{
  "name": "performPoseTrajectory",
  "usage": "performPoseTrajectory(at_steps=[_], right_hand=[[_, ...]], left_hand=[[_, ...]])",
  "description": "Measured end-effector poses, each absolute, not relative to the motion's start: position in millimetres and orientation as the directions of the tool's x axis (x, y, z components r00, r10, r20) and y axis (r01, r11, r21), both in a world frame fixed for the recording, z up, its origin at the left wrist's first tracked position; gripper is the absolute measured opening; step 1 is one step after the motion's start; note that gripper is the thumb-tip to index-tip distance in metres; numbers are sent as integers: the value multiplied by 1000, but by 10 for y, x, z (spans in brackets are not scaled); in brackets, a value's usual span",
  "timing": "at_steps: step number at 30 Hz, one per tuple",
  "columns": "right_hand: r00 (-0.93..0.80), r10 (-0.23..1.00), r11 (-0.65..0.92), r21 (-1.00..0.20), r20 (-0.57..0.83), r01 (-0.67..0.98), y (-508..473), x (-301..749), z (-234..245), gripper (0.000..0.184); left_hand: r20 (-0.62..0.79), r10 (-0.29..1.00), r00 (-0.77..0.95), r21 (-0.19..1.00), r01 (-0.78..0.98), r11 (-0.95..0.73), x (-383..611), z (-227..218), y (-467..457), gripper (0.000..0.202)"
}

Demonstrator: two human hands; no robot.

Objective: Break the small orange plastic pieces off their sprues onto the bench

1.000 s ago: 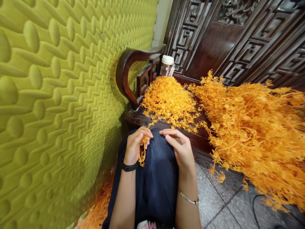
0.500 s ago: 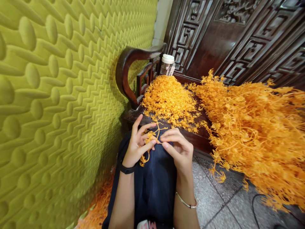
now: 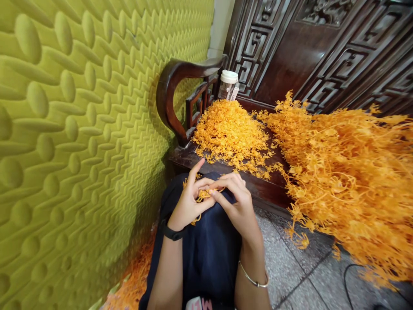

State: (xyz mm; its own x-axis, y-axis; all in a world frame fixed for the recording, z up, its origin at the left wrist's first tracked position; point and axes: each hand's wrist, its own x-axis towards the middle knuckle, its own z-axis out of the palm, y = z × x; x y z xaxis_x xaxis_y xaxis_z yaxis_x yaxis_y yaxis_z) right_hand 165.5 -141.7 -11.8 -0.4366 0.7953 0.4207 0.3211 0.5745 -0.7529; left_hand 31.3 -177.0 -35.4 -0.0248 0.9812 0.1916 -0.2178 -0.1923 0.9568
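Observation:
Above my dark-clothed lap, my left hand (image 3: pixel 191 199) grips an orange plastic flower stem (image 3: pixel 204 196), its index finger raised and its other fingers curled around the small blooms. My right hand (image 3: pixel 234 196) meets it from the right, thumb and fingertips pinched on the same stem. Part of the stem is hidden behind the fingers, and a loop of it hangs under the left palm. Just beyond the hands, a heap of loose orange blossoms (image 3: pixel 232 133) lies on the dark wooden bench (image 3: pixel 180 157).
A large bundle of orange plastic flowers (image 3: pixel 348 181) spreads along the bench to the right, overhanging the tiled floor (image 3: pixel 290 267). A white-lidded jar (image 3: pixel 228 84) stands behind the heap by the curved armrest (image 3: pixel 167 94). Orange pieces (image 3: pixel 129 284) lie low on the left beside the yellow-green padded wall (image 3: pixel 80 150).
My right hand has moved left, closer to my left hand, and now pinches at the stem between them. The branching part that stuck up between the hands no longer shows there.

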Motion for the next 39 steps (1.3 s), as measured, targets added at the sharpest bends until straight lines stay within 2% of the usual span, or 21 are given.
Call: performPoseTrajectory(at_steps=[3, 6, 8, 9, 12, 16, 20, 23, 27, 31, 39], right_hand=[[-329, 824, 543, -807, 460, 231, -1416, 1642, -135, 6], [-146, 892, 415, -904, 427, -105, -1391, 1647, -170, 8], [-92, 931, 318, -909, 353, -269, -1366, 1662, -199, 9], [-91, 942, 284, -910, 324, -302, -1355, 1670, -212, 9], [-104, 950, 254, -921, 295, -297, -1340, 1681, -237, 8], [-94, 951, 273, -941, 296, -200, -1356, 1678, -232, 6], [-205, 949, 231, -970, 240, -71, -1357, 1685, -212, 17], [-237, 938, 247, -968, 252, -53, -1345, 1696, -212, 11], [-173, 971, 131, -975, 163, -181, -1329, 1700, -240, 2], [-178, 983, -26, -933, 41, -360, -1325, 1666, -250, 8], [-69, 997, -11, -874, 26, -486, -1330, 1563, -312, 5]], left_hand=[[171, 985, -12, 974, -148, -170, 304, -327, -1769, 60], [133, 991, -5, 989, -61, -133, 311, -297, -1766, 33], [125, 992, 1, 991, -38, -125, 335, -283, -1759, 30], [123, 992, -4, 992, -30, -123, 352, -280, -1755, 32], [141, 988, -68, 990, 21, -140, 410, -284, -1743, 35], [181, 976, -120, 980, 108, -168, 448, -311, -1737, 27], [130, 982, -138, 987, 107, -116, 441, -324, -1740, 24], [93, 990, -108, 994, 74, -85, 427, -313, -1744, 23], [59, 997, -52, 998, 1, -59, 412, -278, -1746, 21], [87, 996, -21, 996, 10, -87, 405, -263, -1731, 24], [110, 993, 33, 993, -40, -109, 427, -258, -1698, 24]])
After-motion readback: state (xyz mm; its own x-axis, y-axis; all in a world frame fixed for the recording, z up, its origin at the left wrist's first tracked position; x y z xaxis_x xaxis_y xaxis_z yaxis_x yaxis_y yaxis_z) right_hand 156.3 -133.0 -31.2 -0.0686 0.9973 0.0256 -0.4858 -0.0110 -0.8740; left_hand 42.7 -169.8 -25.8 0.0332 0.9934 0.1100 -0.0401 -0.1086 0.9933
